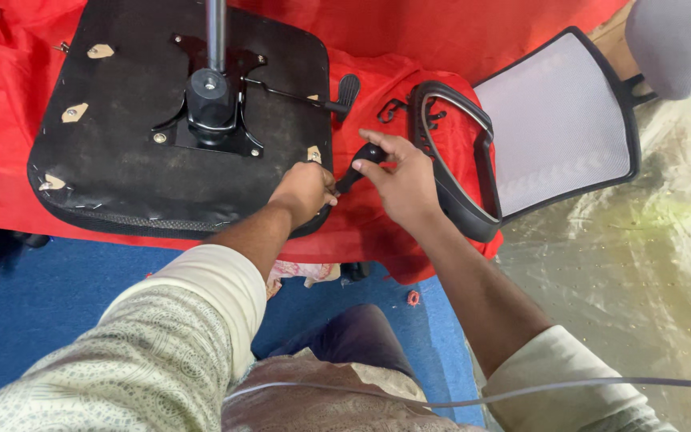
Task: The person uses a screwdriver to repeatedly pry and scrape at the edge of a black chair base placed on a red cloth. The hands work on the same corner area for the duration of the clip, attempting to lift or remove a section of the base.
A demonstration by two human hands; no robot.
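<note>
While lying upside down on a red cloth (9,160), the black seat base (121,160) is showing its underside: a flat, rounded-square panel with a rough dark cover stapled round the edge and a few pale tabs near its left side. At the panel's middle, a black metal mechanism plate (209,120) is sitting bolted on, and a shiny grey gas cylinder (216,32) is rising from its hub. To the right of that hub, a thin rod is running out to a black paddle lever (349,90) just past the seat's right edge.

At the seat's lower right corner, the left hand (305,192) is curling shut against the rim, gripping it or something at it; which, I cannot tell. Just right of that corner, the right hand (401,180) is closing its fingers around a black handle (359,166), a slim, dark tool with a rounded knob at its upper end, slanting down towards the left hand.

Further right of the seat, a black plastic armrest loop (453,160) is lying on the cloth, touching a backrest (553,120) with grey mesh in a black frame.
</note>
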